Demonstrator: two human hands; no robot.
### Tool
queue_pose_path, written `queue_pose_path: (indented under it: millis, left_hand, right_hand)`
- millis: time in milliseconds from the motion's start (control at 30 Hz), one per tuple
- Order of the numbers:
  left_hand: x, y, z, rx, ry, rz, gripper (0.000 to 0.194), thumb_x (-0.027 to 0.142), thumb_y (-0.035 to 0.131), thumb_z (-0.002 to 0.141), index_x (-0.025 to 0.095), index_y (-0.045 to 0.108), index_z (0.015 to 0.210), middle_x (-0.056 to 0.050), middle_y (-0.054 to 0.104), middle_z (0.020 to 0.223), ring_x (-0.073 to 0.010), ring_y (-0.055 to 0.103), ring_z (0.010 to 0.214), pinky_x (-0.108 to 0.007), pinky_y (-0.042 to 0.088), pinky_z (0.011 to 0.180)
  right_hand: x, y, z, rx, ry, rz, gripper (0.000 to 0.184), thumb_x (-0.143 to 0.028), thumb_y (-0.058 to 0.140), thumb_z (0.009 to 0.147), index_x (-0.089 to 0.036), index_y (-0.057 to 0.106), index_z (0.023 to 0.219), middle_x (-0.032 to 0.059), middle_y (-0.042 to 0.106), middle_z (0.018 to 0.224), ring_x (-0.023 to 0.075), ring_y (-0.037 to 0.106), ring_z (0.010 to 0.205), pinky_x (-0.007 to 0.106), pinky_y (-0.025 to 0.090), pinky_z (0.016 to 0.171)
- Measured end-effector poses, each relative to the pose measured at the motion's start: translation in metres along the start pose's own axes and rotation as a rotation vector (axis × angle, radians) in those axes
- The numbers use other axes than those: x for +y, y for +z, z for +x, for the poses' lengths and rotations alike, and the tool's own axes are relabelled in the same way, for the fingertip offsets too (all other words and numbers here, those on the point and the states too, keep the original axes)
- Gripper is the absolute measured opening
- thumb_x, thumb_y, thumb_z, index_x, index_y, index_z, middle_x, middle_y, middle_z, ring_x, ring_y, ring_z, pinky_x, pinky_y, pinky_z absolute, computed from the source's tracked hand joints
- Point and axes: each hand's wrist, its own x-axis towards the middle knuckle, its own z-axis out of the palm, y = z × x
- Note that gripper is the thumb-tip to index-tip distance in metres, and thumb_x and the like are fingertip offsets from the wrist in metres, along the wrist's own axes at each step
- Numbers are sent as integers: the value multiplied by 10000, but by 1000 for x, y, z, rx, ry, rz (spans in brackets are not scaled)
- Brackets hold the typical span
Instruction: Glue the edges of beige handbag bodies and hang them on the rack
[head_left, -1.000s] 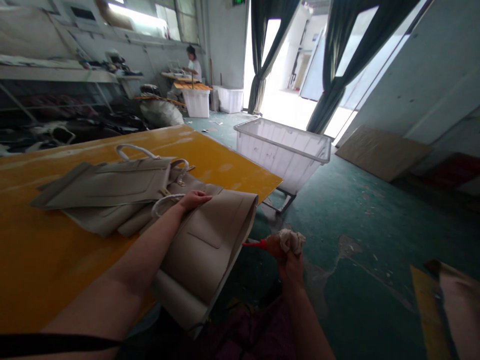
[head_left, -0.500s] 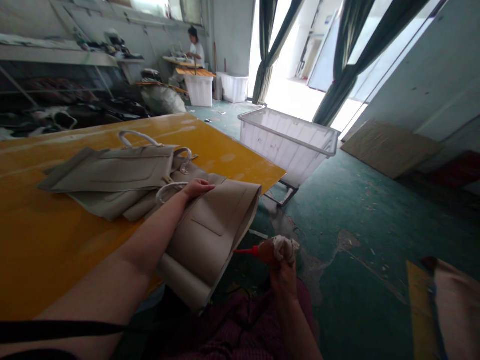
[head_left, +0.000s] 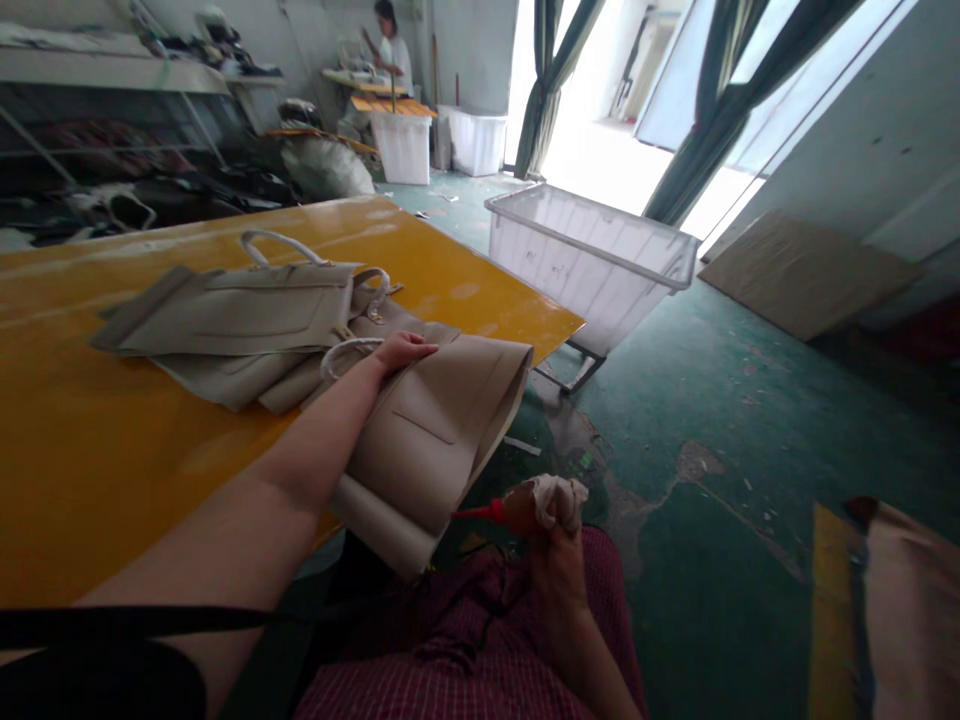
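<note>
My left hand (head_left: 405, 352) is closed on the upper side of a beige leather handbag piece (head_left: 420, 420), whose open edge hangs past the table corner. In my right hand (head_left: 556, 545) is a squeeze bottle (head_left: 519, 508) with a red nozzle, its back end wrapped in whitish cloth. The nozzle points left, its tip at the lower open edge of the piece; whether it touches cannot be told. Beyond my left hand more beige bag pieces (head_left: 255, 310) lie stacked, with pale braided handles (head_left: 281, 240).
The yellow table (head_left: 67, 480) spreads to the left. A white plastic bin (head_left: 585, 260) on a wheeled frame stands past its corner. At the back a person (head_left: 391, 55) sits at a machine. Boards (head_left: 814, 270) lean at the right wall, and brown sheets (head_left: 911, 610) are at lower right.
The bottle's nozzle has moved down and left along the piece's open edge. My left hand keeps its hold. The view has tipped downward, and the person at the back has raised a hand.
</note>
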Motion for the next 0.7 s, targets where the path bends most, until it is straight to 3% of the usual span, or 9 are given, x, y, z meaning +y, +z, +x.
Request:
queue_pose_path:
  millis: [167,367,567,700]
  left_hand:
    - [2,-1,-1,-24,-16,11,464,494,885,573,176,554,506,25,501,487,-90,399,472,-254,273,507]
    - [8,0,-5,-8,-19,39,449,467,875,591,179,540,509,28,502,499,-94,407,487,-265,302,529]
    - [7,0,-5,2,-25,36,451,457,860,608,184,520,495,29,487,490,-91,393,490,-262,298,529]
    - [3,0,-2,20,-11,57,469,489,862,593,185,519,494,35,469,481,-90,381,494,-257,281,523]
  right_hand:
    - [4,6,-34,19,177,92,601,-310,828,682,-353,586,1230,-16,686,1139,180,668,976,314,595,822]
    - [-1,8,-18,99,102,135,558,-326,840,661,-360,605,1166,-49,675,1126,168,652,1001,302,570,841]
    - [8,-4,-42,-36,167,68,594,-354,851,701,-360,597,1238,1,683,1143,211,676,1007,378,605,871]
    - [6,-2,-41,-10,155,60,559,-389,841,721,-363,600,1225,-9,684,1146,208,678,1019,382,604,881]
